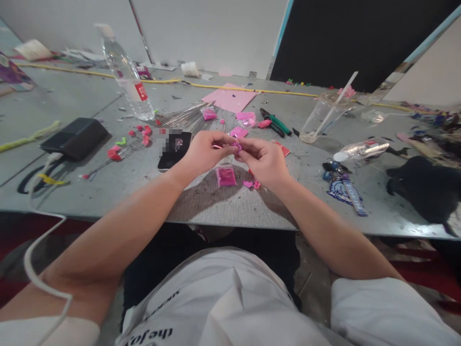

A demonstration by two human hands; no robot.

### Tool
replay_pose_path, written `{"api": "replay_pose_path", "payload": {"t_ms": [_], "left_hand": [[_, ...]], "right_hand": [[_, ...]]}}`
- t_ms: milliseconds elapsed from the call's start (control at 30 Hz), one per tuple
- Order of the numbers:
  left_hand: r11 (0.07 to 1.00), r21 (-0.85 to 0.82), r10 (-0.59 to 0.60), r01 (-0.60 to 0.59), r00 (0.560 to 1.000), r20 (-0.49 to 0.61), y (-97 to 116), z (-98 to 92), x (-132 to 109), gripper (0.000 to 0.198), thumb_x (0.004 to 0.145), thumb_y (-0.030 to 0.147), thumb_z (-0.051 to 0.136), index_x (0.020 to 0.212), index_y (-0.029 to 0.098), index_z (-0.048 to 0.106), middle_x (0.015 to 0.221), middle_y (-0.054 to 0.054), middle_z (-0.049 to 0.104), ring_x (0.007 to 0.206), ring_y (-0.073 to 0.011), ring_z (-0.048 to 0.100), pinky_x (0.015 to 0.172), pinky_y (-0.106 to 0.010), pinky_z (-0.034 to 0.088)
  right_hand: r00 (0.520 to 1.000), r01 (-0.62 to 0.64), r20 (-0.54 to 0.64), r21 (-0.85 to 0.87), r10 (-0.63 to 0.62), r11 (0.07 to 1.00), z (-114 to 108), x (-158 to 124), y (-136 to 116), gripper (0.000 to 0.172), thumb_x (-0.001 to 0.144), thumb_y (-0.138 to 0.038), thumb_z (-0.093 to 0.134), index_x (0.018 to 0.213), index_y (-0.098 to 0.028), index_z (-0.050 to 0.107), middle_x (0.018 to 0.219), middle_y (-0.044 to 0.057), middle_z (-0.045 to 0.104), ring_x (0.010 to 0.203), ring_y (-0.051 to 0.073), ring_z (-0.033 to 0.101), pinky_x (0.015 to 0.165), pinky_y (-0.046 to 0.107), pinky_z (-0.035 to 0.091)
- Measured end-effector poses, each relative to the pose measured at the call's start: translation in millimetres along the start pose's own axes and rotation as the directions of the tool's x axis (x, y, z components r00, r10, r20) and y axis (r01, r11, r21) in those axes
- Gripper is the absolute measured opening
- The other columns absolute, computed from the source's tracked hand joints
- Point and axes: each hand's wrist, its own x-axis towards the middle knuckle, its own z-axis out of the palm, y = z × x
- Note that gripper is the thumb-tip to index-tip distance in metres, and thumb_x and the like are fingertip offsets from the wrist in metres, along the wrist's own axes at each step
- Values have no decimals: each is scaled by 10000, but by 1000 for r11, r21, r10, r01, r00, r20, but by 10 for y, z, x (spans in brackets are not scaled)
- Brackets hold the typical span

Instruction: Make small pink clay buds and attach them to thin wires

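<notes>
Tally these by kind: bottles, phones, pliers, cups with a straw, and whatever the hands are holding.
Bottles: 2
Phone: 1
Pliers: 1
Cup with straw: 1
Held pink piece: 1
Total: 6

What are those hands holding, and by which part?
A tiny pink piece, pinched at its two ends: the left hand takes the left end, the right hand the right. Shape unclear.

table (108, 192): matt grey, scuffed | bottle (126, 74): clear glossy plastic | phone (175, 149): glossy black (glass-like) | cup (322, 115): clear plastic
</notes>
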Motion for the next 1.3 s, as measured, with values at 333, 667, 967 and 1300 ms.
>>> {"api": "replay_pose_path", "payload": {"t_ms": [333,667,967,1300], "left_hand": [[998,-27,62,-60,996,63,89,26,-41,174,873,231,758,992,195,880,1011,-74,850,937,-216,779,821,-320,595],[997,-67,-34,34,999,14,60,30,-22,199,766,292,911,850,162,787,870,-66,808,789,-177,746,743,-312,604],[1000,-1,13,-13,999,-32,48,34,-43,174,768,241,895,903,172,808,905,-58,830,869,-189,784,796,-304,643],[967,-237,-76,96,993,90,150,-50,-59,344,773,321,942,1074,179,854,1063,-100,857,999,-260,823,966,-418,678]], "right_hand": [[991,31,-121,-257,-64,966,-99,59,-15,188,823,-153,748,987,-211,818,840,21,810,766,191,777,752,372,651],[993,-106,-51,-80,103,991,-23,31,-70,182,778,-214,812,956,-216,848,921,45,856,915,258,836,929,464,702],[986,-138,-98,-43,133,990,-29,29,-108,153,752,-278,912,831,-226,793,805,24,816,800,235,812,893,477,711],[978,-144,-147,25,146,989,-49,52,-146,292,721,-300,954,869,-226,713,853,2,796,769,197,807,831,405,727]]}}
